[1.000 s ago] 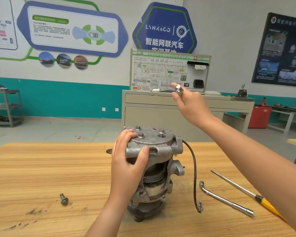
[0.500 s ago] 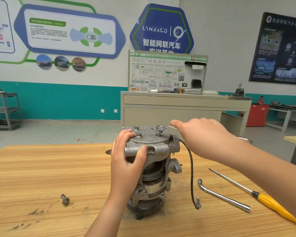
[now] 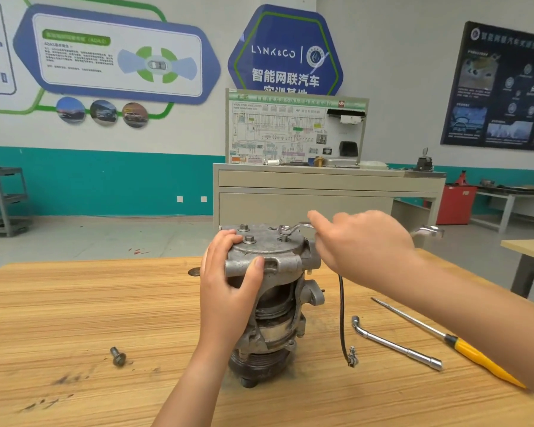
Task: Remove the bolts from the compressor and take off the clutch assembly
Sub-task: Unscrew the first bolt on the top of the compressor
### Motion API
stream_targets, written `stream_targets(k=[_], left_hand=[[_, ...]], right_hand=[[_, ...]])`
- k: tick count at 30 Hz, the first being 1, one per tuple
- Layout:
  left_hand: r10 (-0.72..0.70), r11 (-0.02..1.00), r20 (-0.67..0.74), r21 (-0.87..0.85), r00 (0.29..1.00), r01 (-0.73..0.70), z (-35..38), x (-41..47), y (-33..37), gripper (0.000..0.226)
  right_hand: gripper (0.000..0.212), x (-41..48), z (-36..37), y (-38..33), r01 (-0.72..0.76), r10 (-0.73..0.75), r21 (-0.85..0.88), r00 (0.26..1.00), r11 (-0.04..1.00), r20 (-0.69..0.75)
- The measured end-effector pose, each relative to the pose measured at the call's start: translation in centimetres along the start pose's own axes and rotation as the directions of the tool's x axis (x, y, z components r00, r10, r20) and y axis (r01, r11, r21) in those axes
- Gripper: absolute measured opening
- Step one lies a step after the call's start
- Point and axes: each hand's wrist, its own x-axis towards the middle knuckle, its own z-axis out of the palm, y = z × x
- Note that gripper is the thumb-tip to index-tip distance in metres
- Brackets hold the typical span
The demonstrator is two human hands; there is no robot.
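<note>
A grey metal compressor (image 3: pixel 278 306) stands upright on the wooden table (image 3: pixel 74 303), its dark pulley end down. My left hand (image 3: pixel 228 282) grips the left side of its top cover, thumb on the front lug. Two bolts (image 3: pixel 248 239) stick up from the cover near my fingers. My right hand (image 3: pixel 361 245) holds a ring wrench (image 3: pixel 290 229) whose ring sits on a bolt at the cover's back right. The wrench's other end (image 3: pixel 427 232) pokes out past my wrist. A loose bolt (image 3: pixel 118 356) lies on the table to the left.
A black cable (image 3: pixel 341 315) hangs from the compressor to the table. To the right lie an L-shaped socket wrench (image 3: pixel 395 343) and a yellow-handled screwdriver (image 3: pixel 463 349). A beige cabinet with a wiring display board (image 3: pixel 296 131) stands behind the table.
My right hand came down from head height to the compressor top and set the wrench ring on the back-right bolt. My left hand has kept its grip on the cover.
</note>
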Motion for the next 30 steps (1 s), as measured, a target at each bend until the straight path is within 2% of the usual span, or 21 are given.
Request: stream_targets(k=[1,2,3,6,9,12,14,15,17,19,20,21,23,25,27,30], left_hand=[[0.000,1.000,0.001,0.005,1.000,0.000,0.0,0.0,0.0,0.034],[-0.001,1.000,0.001,0.009,1.000,0.001,0.0,0.0,-0.1,0.034],[0.000,1.000,0.000,0.009,1.000,0.000,0.0,0.0,-0.1,0.035],[0.008,1.000,-0.008,0.006,1.000,-0.008,0.0,0.1,-0.2,0.035],[0.011,1.000,-0.018,-0.003,1.000,-0.011,0.0,0.2,-0.3,0.035],[0.010,1.000,-0.022,0.001,1.000,-0.010,-0.1,0.2,-0.4,0.035],[0.007,1.000,-0.018,0.006,1.000,-0.007,0.0,0.2,-0.4,0.035],[0.006,1.000,-0.018,0.009,1.000,-0.006,0.0,0.2,-0.4,0.036],[0.006,1.000,-0.017,0.010,1.000,-0.005,0.0,0.1,-0.3,0.035],[0.004,1.000,-0.015,0.005,1.000,-0.004,0.0,0.1,-0.3,0.035],[0.005,1.000,-0.011,0.004,1.000,-0.005,0.0,0.1,-0.3,0.035],[0.002,1.000,-0.008,0.002,1.000,-0.002,0.0,0.1,-0.3,0.035],[-0.007,1.000,-0.003,-0.001,1.000,0.007,-0.1,0.1,-0.4,0.036],[-0.009,1.000,-0.003,-0.001,1.000,0.009,-0.1,0.0,-0.4,0.037],[-0.014,1.000,-0.001,-0.005,1.000,0.014,-0.1,0.0,-0.3,0.037],[-0.022,1.000,0.002,-0.006,1.000,0.022,-0.1,0.0,-0.2,0.037]], right_hand=[[0.023,-0.3,1.1,0.7,0.001,0.011,0.092,0.991,0.996,-0.130],[0.024,-0.5,2.3,1.3,0.027,0.008,0.176,0.981,0.984,-0.195],[0.025,-0.2,3.4,1.7,0.052,-0.002,0.246,0.980,0.968,-0.200],[0.030,3.1,5.7,2.0,0.077,-0.047,0.358,0.995,0.931,-0.091],[0.037,7.9,6.3,1.2,0.146,-0.177,0.468,0.984,0.872,0.021],[0.042,11.1,5.9,-0.7,0.322,-0.360,0.467,0.933,0.823,-0.009],[0.042,11.3,6.4,-1.2,0.373,-0.381,0.413,0.922,0.831,-0.067],[0.039,11.0,6.7,-1.0,0.343,-0.326,0.407,0.939,0.846,-0.113],[0.035,10.3,6.8,-0.1,0.158,-0.073,0.523,0.981,0.837,-0.180],[0.034,9.2,5.5,1.3,-0.049,0.210,0.693,0.966,0.719,-0.150],[0.034,8.6,4.7,1.9,-0.089,0.281,0.746,0.950,0.660,-0.136],[0.033,7.7,3.8,2.3,-0.084,0.292,0.760,0.946,0.645,-0.142],[0.030,5.3,1.9,2.5,-0.038,0.212,0.676,0.961,0.736,-0.178],[0.030,2.6,0.5,2.2,0.000,0.094,0.493,0.982,0.870,-0.166],[0.030,0.7,-0.4,1.9,0.020,0.003,0.356,0.998,0.934,-0.063],[0.026,0.0,-0.6,1.7,-0.002,-0.021,0.258,0.996,0.966,0.084]])
